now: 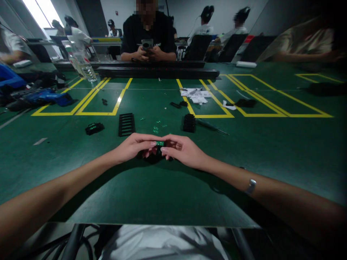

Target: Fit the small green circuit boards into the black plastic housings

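A small green part (159, 143) sits between both grips; the bench (168, 187) is dark green with yellow lines (119, 101); beyond lies a black slotted tray (126, 124).

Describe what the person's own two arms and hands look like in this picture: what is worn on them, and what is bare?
Both forearms are bare, with no sleeves in view, and neither the left hand nor the right hand wears a glove. The only thing worn is a slim silver-grey metal bracelet or watch band around the right wrist. No rings can be made out on the fingers.
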`<state>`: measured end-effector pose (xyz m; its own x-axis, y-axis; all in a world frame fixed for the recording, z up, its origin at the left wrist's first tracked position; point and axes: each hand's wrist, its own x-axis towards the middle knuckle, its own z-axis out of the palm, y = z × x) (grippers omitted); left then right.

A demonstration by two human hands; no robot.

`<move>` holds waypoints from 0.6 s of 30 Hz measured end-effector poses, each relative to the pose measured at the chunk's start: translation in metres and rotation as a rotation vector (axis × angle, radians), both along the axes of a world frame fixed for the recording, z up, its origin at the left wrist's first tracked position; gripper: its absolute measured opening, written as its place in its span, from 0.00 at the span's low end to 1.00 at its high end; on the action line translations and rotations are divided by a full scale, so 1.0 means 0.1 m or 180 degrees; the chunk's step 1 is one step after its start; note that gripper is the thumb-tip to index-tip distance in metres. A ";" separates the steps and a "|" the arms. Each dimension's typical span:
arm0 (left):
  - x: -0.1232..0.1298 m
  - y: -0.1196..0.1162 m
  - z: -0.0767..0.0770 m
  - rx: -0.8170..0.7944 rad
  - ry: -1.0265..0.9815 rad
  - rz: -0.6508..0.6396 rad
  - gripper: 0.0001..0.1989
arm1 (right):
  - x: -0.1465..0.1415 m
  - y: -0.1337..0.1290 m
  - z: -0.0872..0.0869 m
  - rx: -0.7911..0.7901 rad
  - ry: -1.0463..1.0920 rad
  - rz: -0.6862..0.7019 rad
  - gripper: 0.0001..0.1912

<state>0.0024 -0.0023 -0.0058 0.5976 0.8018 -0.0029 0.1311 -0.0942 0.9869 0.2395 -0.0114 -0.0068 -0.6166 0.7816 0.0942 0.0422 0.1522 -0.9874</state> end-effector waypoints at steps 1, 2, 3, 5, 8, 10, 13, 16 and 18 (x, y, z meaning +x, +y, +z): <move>0.00 0.00 0.00 0.0009 0.0013 -0.0007 0.20 | 0.00 0.00 0.00 0.0031 -0.0019 -0.0010 0.15; 0.00 0.00 0.00 0.0018 0.0021 -0.0011 0.20 | -0.01 0.00 -0.01 0.0059 -0.0041 -0.0018 0.15; 0.00 -0.01 0.01 0.0027 0.0026 -0.0013 0.20 | -0.01 0.00 -0.01 0.0082 -0.0061 -0.0025 0.15; 0.01 -0.01 0.01 0.0037 0.0036 -0.0024 0.20 | -0.01 0.00 -0.02 0.0107 -0.0075 -0.0032 0.15; 0.02 -0.02 0.02 0.0049 0.0058 -0.0042 0.21 | -0.01 0.01 -0.03 0.0100 -0.0020 -0.0053 0.14; 0.02 -0.03 0.02 0.0070 0.0085 -0.0042 0.21 | -0.01 0.01 -0.04 0.0107 -0.0013 -0.0082 0.13; 0.03 -0.04 0.03 0.0100 0.0130 -0.0031 0.21 | -0.01 0.01 -0.03 0.0128 -0.0043 -0.0118 0.12; 0.03 -0.04 0.04 0.0090 0.0143 -0.0026 0.21 | -0.01 0.01 -0.02 0.0090 -0.0024 -0.0128 0.12; 0.04 -0.04 0.04 0.0088 0.0139 -0.0026 0.21 | -0.01 0.01 -0.02 0.0085 -0.0034 -0.0144 0.12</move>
<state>0.0063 -0.0065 -0.0015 0.6038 0.7971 -0.0069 0.1731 -0.1227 0.9772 0.2387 -0.0108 -0.0088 -0.5818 0.8060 0.1090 0.0601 0.1763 -0.9825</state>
